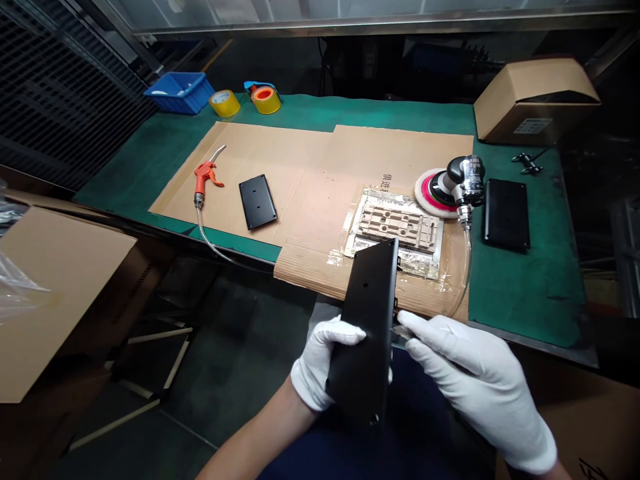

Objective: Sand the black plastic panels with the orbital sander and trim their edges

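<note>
My left hand (320, 363), in a white glove, grips a black metal plate (367, 320) from behind and holds it tilted over my lap. My right hand (475, 383), also gloved, is closed around a small tool whose tip touches the plate's right edge. The tool is mostly hidden and I cannot name it. Just beyond the plate, a tan slotted fixture (397, 227) sits taped to the cardboard sheet (310, 167).
On the green bench (520, 280) lie another black plate (257, 201), an orange air blow gun (204, 179) with hose, a pneumatic polisher (453, 187), a black plate (506, 213) at right, two tape rolls (265, 100), a blue bin (179, 91) and a cardboard box (535, 100).
</note>
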The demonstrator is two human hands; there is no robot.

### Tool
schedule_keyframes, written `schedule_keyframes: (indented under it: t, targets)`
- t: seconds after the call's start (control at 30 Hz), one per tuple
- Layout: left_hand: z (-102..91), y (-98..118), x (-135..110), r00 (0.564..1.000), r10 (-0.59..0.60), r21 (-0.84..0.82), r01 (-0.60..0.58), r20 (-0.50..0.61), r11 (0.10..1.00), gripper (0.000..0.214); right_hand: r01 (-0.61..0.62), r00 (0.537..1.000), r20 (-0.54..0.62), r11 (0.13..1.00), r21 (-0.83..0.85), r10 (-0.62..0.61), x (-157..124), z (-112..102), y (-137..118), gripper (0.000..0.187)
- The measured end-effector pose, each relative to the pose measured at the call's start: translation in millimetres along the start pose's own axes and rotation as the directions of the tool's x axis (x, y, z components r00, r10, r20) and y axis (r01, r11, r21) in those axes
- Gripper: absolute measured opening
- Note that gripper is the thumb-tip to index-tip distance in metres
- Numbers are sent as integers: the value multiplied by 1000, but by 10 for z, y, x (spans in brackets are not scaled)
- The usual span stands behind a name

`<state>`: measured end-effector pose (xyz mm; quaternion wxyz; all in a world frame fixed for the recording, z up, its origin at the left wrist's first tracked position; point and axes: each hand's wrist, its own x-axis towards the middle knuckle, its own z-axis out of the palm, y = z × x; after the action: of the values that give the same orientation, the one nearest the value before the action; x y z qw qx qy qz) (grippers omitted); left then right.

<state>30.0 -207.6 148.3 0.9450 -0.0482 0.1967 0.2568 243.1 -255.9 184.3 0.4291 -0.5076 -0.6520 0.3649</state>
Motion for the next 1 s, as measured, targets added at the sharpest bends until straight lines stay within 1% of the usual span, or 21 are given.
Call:
schedule_keyframes:
  t: [0.1,0.23,0.4,0.57,0.67,0.73,0.8,0.83,0.9,0.93,1.0]
  targets:
    - [-7,-2,-4,1000,16,6,-15,-25,1000,33,4,1000,19,1000,4,-4,-2,-17,9,46]
    - [-20,-8,-14,999,7,35,-6,-43,999,34,3,1000,28,1000,2,-3,-5,-30,19,48]
    - [-47,-8,-6,1000,3,27,-2,-24,1000,35,19,998,58,1000,6,-20,-17,-32,31,50]
    - [-22,27,12,1000,-21,7,21,-19,1000,33,53,992,112,997,50,-59,-29,-21,22,53]
    - [23,47,7,999,-14,-2,14,-42,1000,30,24,987,154,992,123,-43,-32,-17,24,51]
    - [52,47,-2,998,-6,10,7,-69,1000,29,-46,986,164,986,163,18,-37,-9,31,46]
    - [77,37,-14,993,26,46,-20,-114,999,26,-159,984,114,969,191,139,-48,13,40,35]
    - [88,31,-21,988,52,70,-43,-145,997,24,-228,973,73,952,205,217,-55,31,44,30]
    - [108,21,-37,971,118,120,-95,-207,988,20,-360,929,5,901,242,370,-67,77,55,26]
    - [116,20,-45,962,148,139,-118,-230,983,19,-414,903,-6,872,261,430,-70,103,60,27]
    - [126,29,-61,950,188,159,-151,-251,976,19,-487,860,0,823,292,509,-70,149,72,32]
